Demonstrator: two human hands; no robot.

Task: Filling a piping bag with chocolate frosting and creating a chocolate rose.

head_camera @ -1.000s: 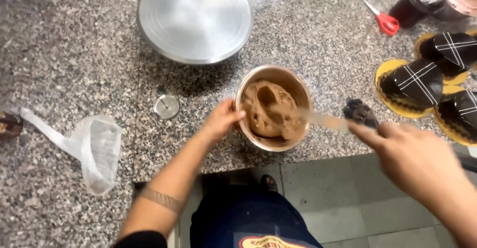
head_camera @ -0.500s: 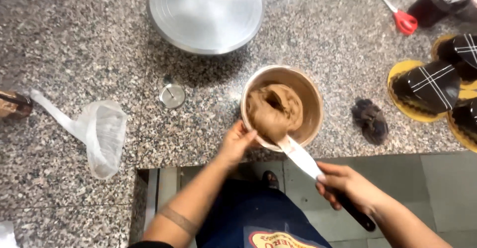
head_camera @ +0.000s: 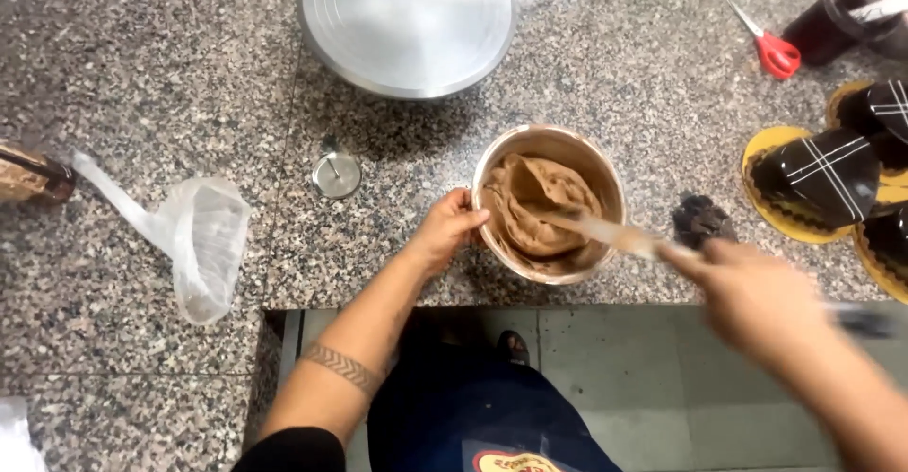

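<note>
A crumpled plastic bag [head_camera: 201, 241] lies on the granite counter [head_camera: 142, 84]. The left hand [head_camera: 443, 231] grips the rim of a steel bowl [head_camera: 549, 203] of brown cream near the counter's edge — the blurred right hand [head_camera: 757, 292] holds a spatula [head_camera: 605, 234], blade in the cream.

A crumpled clear plastic bag [head_camera: 194, 240] lies at the left of the grey speckled worktop [head_camera: 142, 75]
</note>
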